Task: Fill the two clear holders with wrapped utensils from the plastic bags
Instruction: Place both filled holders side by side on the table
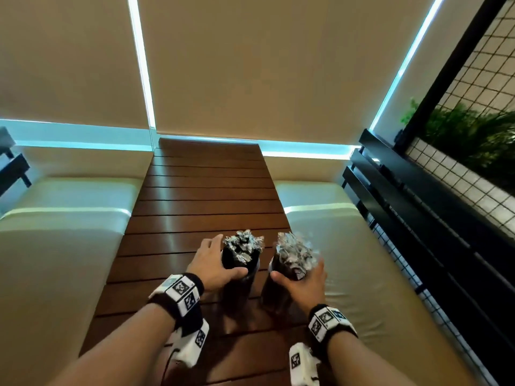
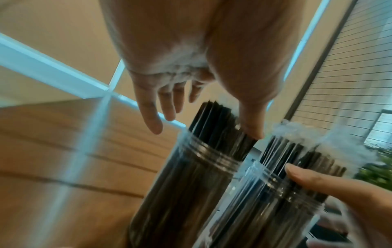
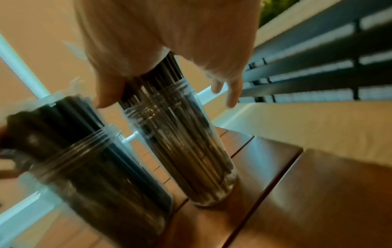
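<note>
Two clear holders stand side by side on the slatted wooden table (image 1: 203,190), both packed with black utensils in clear wrappers. My left hand (image 1: 224,256) spans the left holder (image 1: 237,291): straight fingers beside it, thumb on its front. In the left wrist view, the left hand (image 2: 203,127) has spread fingers and its thumb tip touches the utensil tops above the left holder (image 2: 191,176). My right hand (image 1: 299,274) cups the right holder (image 1: 278,293). In the right wrist view, the right hand (image 3: 166,102) presses its thumb at the rim of the right holder (image 3: 191,151), fingers straight and apart.
Cream cushions lie on both sides of the table, left (image 1: 55,246) and right (image 1: 348,246). A black railing with wire mesh (image 1: 418,218) runs along the right, with green plants (image 1: 473,135) behind it. Beige blinds hang at the back.
</note>
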### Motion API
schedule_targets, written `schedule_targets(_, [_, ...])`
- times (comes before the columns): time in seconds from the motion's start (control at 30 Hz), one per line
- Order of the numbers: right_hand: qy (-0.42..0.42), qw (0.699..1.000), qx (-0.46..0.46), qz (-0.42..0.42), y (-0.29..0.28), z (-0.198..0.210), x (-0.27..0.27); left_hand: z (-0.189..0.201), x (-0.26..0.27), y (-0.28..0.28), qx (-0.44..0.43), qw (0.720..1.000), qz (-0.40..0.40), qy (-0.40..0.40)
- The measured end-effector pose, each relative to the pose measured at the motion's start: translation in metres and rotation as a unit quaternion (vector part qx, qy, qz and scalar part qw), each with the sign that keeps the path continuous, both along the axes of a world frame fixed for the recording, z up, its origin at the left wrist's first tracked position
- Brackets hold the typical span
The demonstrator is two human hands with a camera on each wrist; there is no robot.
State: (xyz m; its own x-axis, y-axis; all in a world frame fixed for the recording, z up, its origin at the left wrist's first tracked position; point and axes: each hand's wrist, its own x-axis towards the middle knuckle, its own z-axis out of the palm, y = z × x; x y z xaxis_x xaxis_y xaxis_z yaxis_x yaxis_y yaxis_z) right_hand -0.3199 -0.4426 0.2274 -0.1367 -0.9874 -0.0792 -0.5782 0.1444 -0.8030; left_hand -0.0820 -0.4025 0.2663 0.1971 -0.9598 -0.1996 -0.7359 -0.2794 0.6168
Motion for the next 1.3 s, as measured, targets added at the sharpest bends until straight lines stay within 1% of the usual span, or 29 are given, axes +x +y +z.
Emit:
schedule_targets(0.03, [-0.037, 0.999, 0.017, 0.005, -0.008, -0.010, 0.003, -0.007, -0.003, -0.007, 0.012, 1.000, 0.001, 0.027])
schedule_targets(0.07, [-0.046, 0.998, 0.025, 0.016, -0.015, -0.021, 0.006, -0.015, -0.005, -0.013, 0.015, 0.998, 0.003, 0.054])
schedule_targets(0.13, [-0.028, 0.998, 0.030, 0.045, -0.027, -0.035, 0.012, -0.028, -0.009, -0.020, 0.006, 0.995, 0.031, 0.097])
schedule_targets(0.2, [-0.010, 0.997, 0.033, 0.065, -0.027, -0.029, 0.019, -0.045, -0.008, -0.022, -0.020, 0.990, 0.067, 0.124])
schedule_targets(0.27, [-0.012, 0.997, 0.034, 0.074, -0.029, -0.024, 0.021, -0.064, -0.004, -0.022, -0.039, 0.987, 0.087, 0.133])
schedule_targets(0.33, [-0.013, 0.996, 0.037, 0.083, -0.035, -0.020, 0.024, -0.063, -0.004, -0.020, -0.057, 0.983, 0.112, 0.132])
schedule_targets(0.5, [-0.021, 0.994, 0.054, 0.093, -0.058, -0.026, 0.047, -0.039, 0.005, -0.033, -0.068, 0.978, 0.170, 0.099])
schedule_targets(0.63, [-0.022, 0.992, 0.068, 0.106, -0.082, -0.022, 0.080, -0.041, 0.029, -0.050, -0.075, 0.972, 0.206, 0.085])
schedule_targets(0.77, [-0.028, 0.992, 0.048, 0.114, -0.110, -0.031, 0.116, -0.042, 0.053, -0.068, -0.109, 0.963, 0.239, 0.064])
schedule_targets(1.0, [-0.034, 0.990, 0.049, 0.124, -0.148, -0.030, 0.147, -0.049, 0.085, -0.092, -0.141, 0.958, 0.248, 0.039])
schedule_targets(1.13, [-0.059, 0.991, 0.039, 0.117, -0.152, -0.028, 0.154, -0.051, 0.093, -0.099, -0.147, 0.959, 0.237, 0.044])
schedule_targets(1.2, [-0.062, 0.990, 0.050, 0.118, -0.153, -0.027, 0.155, -0.056, 0.098, -0.101, -0.143, 0.962, 0.227, 0.050])
schedule_targets(1.3, [-0.041, 0.988, 0.061, 0.137, -0.150, -0.018, 0.154, -0.050, 0.104, -0.093, -0.097, 0.971, 0.205, 0.074])
